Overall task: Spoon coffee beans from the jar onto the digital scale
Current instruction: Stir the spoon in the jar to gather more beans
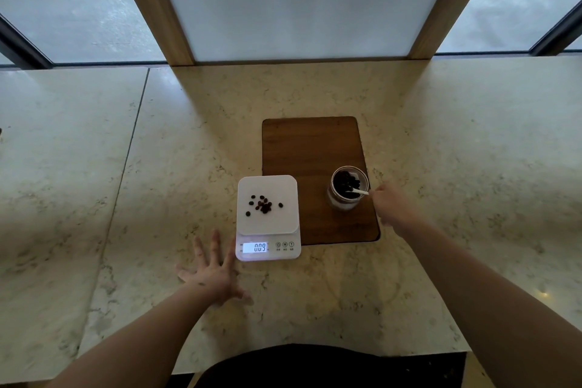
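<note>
A white digital scale [285, 186] sits on the marble counter, its lit display reading 0.09. Several dark coffee beans [264, 204] lie scattered on its platform. To its right stands a glass jar [348, 187] holding dark beans, on a wooden board [311, 148]. My right hand [393, 205] holds a small white spoon [359, 191] whose bowl dips into the jar's mouth. Left of the scale's front corner, my left hand [214, 271] rests flat on the counter with fingers spread, holding nothing.
The marble counter [441, 135] stretches wide on both sides, with a seam line on the left. A wood-framed white panel [299, 3] rises at the back edge, with windows either side. The counter's near edge is by my body.
</note>
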{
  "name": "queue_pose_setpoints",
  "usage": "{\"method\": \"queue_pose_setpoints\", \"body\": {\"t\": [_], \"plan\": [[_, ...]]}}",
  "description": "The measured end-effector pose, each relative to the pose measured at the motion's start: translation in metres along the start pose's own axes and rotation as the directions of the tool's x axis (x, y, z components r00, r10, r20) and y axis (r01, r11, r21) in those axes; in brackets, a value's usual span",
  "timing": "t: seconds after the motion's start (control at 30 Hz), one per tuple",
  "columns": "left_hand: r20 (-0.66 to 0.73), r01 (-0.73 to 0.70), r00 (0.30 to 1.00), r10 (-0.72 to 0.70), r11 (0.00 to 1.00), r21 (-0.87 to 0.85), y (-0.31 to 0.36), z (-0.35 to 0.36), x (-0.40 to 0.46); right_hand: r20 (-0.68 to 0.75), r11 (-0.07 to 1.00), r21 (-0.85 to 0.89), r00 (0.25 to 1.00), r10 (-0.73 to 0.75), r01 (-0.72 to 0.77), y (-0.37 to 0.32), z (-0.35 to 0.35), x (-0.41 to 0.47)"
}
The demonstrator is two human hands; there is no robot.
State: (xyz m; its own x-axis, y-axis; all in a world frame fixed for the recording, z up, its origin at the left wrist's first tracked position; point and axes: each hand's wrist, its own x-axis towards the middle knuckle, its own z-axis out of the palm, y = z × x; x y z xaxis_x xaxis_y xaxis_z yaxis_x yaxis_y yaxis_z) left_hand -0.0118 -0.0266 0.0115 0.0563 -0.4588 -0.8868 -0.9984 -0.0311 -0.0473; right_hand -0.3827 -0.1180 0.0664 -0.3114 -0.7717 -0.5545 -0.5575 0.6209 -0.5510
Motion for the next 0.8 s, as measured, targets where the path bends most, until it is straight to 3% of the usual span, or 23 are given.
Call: {"method": "queue_pose_setpoints", "body": {"t": [0.63,0.8], "plan": [[-0.013,0.025,1.000,-0.024,0.999,0.021,-0.006,0.004,0.008,0.035,0.993,0.091,0.997,0.068,-0.071,0.002,0.001,-0.003],[-0.003,0.012,1.000,-0.012,1.000,0.005,-0.003,0.002,0.006,0.060,0.966,0.219,0.990,0.127,-0.137,0.003,0.000,-0.005]]}}
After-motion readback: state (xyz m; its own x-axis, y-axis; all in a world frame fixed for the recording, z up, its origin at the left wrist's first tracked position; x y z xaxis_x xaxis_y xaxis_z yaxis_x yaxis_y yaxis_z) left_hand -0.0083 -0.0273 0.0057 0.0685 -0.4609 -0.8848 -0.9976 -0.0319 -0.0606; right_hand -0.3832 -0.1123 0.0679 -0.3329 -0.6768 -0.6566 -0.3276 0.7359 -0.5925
